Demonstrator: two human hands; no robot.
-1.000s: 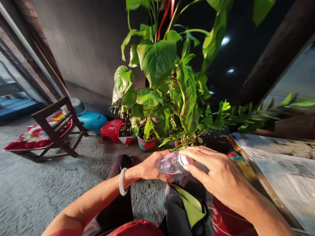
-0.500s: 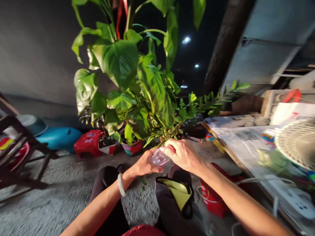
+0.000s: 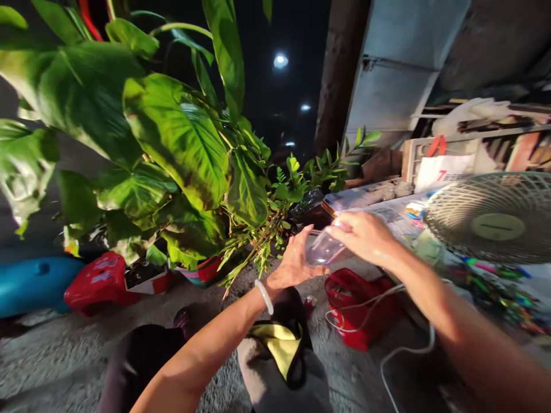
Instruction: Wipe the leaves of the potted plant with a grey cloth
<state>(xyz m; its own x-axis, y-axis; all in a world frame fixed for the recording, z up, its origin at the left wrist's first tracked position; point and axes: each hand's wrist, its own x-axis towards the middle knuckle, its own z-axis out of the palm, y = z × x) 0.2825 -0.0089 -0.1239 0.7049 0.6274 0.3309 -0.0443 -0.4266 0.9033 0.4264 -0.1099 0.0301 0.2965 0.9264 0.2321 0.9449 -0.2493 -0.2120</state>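
Observation:
A small clear plastic container (image 3: 323, 249) is held between my two hands, over the ground in front of my knees. My right hand (image 3: 364, 236) grips its upper right side with bent fingers. My left hand (image 3: 295, 264), with a white bangle at the wrist, cups its left end, thumb below and fingers above. What the container holds, if anything, I cannot make out. Over my knee lies a grey and yellow cloth (image 3: 282, 347). Just beyond my hands are the leafy stems of a potted plant (image 3: 181, 143).
A red bag (image 3: 350, 310) with a white cable stands on the ground at right. Further right, a table carries a fan (image 3: 495, 221) and small colourful items (image 3: 508, 298). A red plastic object (image 3: 101, 284) and a blue one (image 3: 38, 284) sit at left.
My view has swung right, so plants and pots sit further left and more of the fan shows. Both hands stay at the container, which now shows more between them.

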